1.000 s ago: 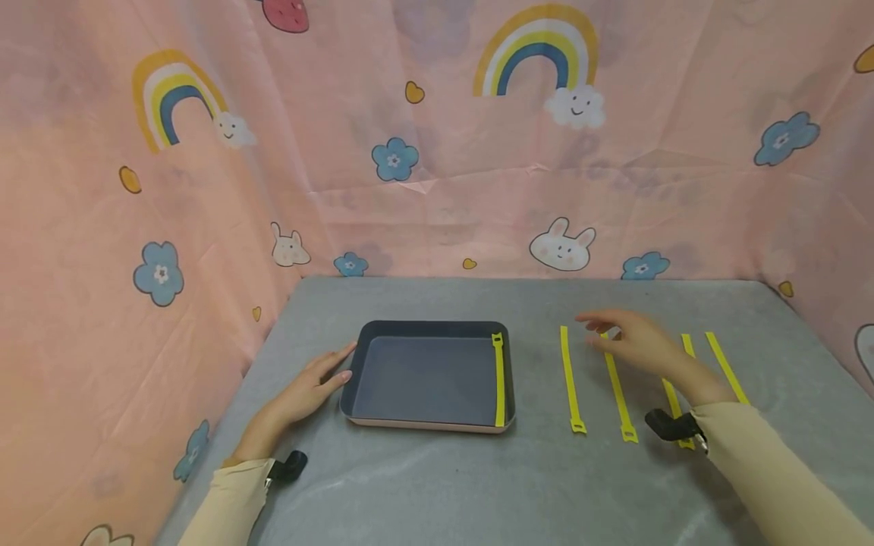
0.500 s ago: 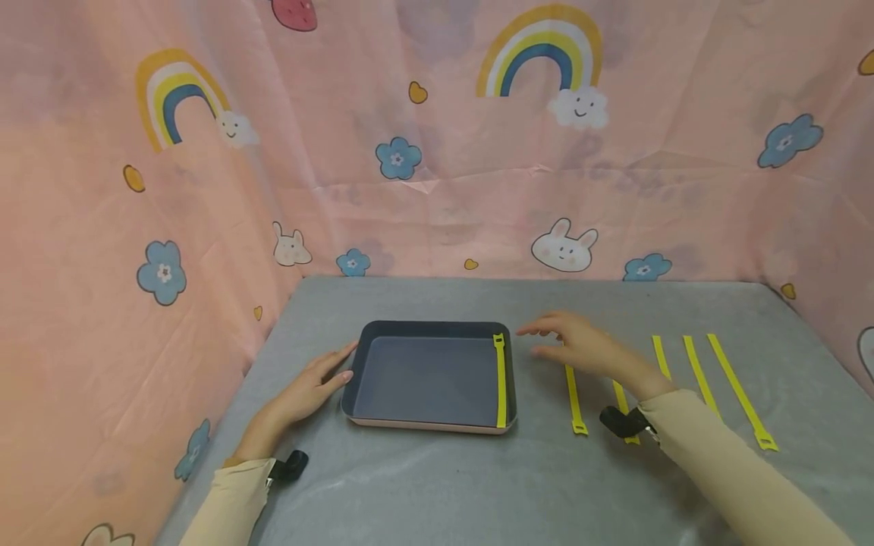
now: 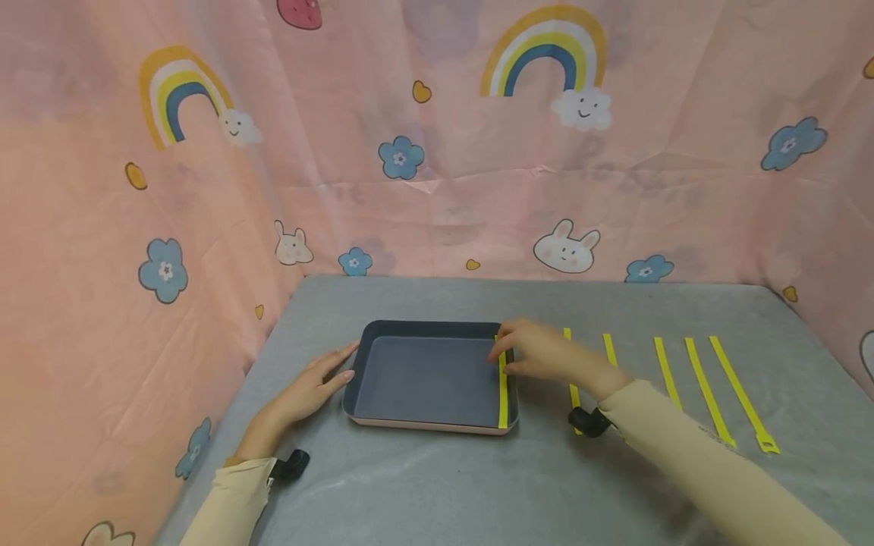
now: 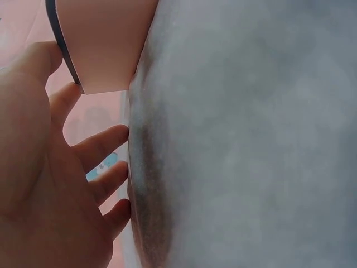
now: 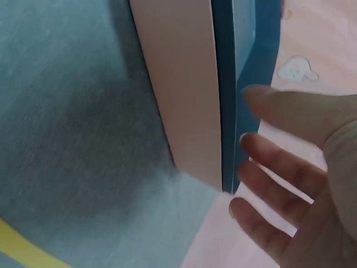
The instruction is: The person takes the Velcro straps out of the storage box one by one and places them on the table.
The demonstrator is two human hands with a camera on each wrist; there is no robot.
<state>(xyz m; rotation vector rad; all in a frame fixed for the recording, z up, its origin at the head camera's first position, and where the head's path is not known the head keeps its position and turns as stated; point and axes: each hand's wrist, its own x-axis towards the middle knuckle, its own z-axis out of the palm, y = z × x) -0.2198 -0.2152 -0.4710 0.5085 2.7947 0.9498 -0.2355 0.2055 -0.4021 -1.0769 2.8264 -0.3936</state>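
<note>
A shallow rectangular baking tray (image 3: 423, 383), dark inside and pinkish outside, lies on the table. Against its left rim rests my left hand (image 3: 314, 388), fingers spread; the left wrist view has thumb and index fingertips at the tray's edge (image 4: 103, 44). Along the tray's right inner side lies one yellow cable strap (image 3: 504, 406), its far end partly hidden by fingers. My right hand (image 3: 539, 353) reaches over the right rim above that strap, with thumb and fingers apart. In the right wrist view, nothing shows between those fingers beside the tray wall (image 5: 184, 84).
Several more yellow straps (image 3: 740, 390) lie in a row on the grey table (image 3: 437, 493), right of the tray. My right forearm (image 3: 683, 440) covers parts of some. A pink printed curtain (image 3: 444, 212) encloses the back and sides.
My right hand has moved left from over the row of straps to the tray's right rim, uncovering straps on the far right. The left hand and tray stay put.
</note>
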